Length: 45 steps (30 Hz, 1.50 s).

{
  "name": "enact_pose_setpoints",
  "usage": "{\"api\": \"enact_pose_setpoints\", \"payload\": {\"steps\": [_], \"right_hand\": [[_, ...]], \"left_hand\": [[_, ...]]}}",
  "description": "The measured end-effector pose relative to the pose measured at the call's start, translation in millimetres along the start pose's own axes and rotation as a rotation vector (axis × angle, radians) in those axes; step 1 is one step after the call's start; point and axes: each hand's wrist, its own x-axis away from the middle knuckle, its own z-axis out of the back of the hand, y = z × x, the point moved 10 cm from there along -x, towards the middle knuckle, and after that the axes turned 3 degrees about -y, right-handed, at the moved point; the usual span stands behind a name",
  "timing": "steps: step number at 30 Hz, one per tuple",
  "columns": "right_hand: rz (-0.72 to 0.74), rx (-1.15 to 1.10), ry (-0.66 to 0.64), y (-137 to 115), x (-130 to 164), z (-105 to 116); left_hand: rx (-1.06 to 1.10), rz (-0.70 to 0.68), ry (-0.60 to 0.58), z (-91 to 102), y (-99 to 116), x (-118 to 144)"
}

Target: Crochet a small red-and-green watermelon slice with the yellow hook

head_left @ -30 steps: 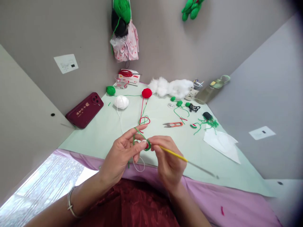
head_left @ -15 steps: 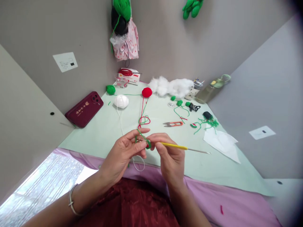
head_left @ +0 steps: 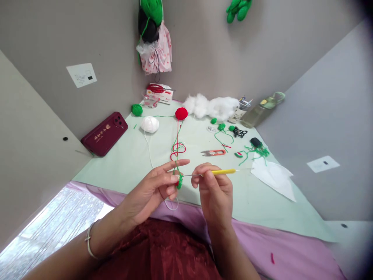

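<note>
Between the thumb and fingers of my left hand [head_left: 154, 186] is a small crochet piece [head_left: 180, 182] in green and red. Green yarn runs from it up over my raised left index finger. My right hand [head_left: 217, 190] grips a crochet hook [head_left: 224, 171] by its yellow handle, and the thin metal shaft points left, its tip at the green edge of the piece. Whether the tip sits inside a stitch is too small to tell. White yarn hangs in a loop below my left fingers. Beyond my hands lie tangled red and green strands [head_left: 177, 149].
Yarn balls in red [head_left: 181, 113], white [head_left: 149, 124] and green [head_left: 136, 110] lie farther back. Orange thread snips [head_left: 214, 153] rest right of centre. A phone [head_left: 105, 134] leans at left; white stuffing [head_left: 223, 108] and a bottle [head_left: 262, 111] stand at the back.
My right hand has moved a little to the right with the crochet hook, exposing more of its shaft. The crochet piece has turned so its green edge faces the hook.
</note>
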Motion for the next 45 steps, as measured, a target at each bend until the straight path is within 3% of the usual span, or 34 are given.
{"api": "enact_pose_setpoints", "payload": {"steps": [4, 9, 16, 24, 29, 38, 45], "right_hand": [[-0.068, -0.06, 0.001, 6, -2, -1], [0.019, 0.07, -0.101, 3, 2, -13], [0.019, 0.0, -0.078, 2, 1, -9], [0.106, 0.249, -0.035, -8, 7, -7], [0.056, 0.131, -0.058, 0, 4, -8], [-0.109, -0.2, -0.027, 10, -2, -9], [0.095, 0.061, -0.081, -16, 2, -8]], "left_hand": [[-0.049, -0.034, -0.007, -2.8, 3, 1], [-0.222, -0.153, 0.031, -4.3, 10, 2], [-0.207, -0.089, 0.026, -3.9, 4, 1], [-0.275, -0.176, 0.108, 3.0, 11, 0], [-0.217, -0.149, 0.123, 5.4, 9, 0], [-0.166, -0.109, 0.04, -3.0, 6, 3], [-0.293, -0.161, 0.053, -2.4, 13, 6]]}}
